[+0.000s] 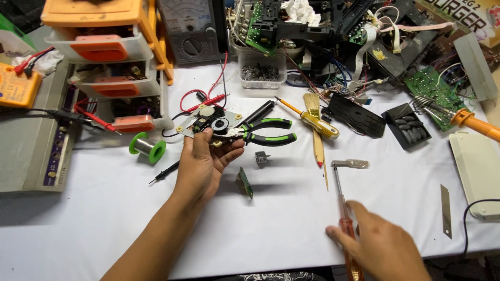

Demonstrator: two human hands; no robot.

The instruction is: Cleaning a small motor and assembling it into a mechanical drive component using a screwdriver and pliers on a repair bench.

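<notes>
Holding the small metal mechanism plate (210, 125) up off the white table (281, 218), my left hand (204, 165) has its fingers curled under the plate and its thumb pressed on the near edge, so that grip is pinched shut on the plate. The plate sits at the far end of that hand, left of centre, with its round black hub facing up and tilted slightly toward me.

My right hand (383, 247) is low at the near right edge, blurred, lying over the amber handle of the screwdriver (344, 208). I cannot tell whether the fingers have closed around the handle or only rest on it.

The screwdriver's long axis runs almost straight near to far: handle under my right hand, thin shaft leading away to a tip that ends beside a small clear plastic piece (354, 164). From that tip the plate lies up and to the left, well apart, with the green-handled pliers (268, 131) just right of the plate and between the two. My right hand is plainly the nearer one to the screwdriver; my left is occupied. A spool of solder (147, 147) sits left of the plate.
</notes>
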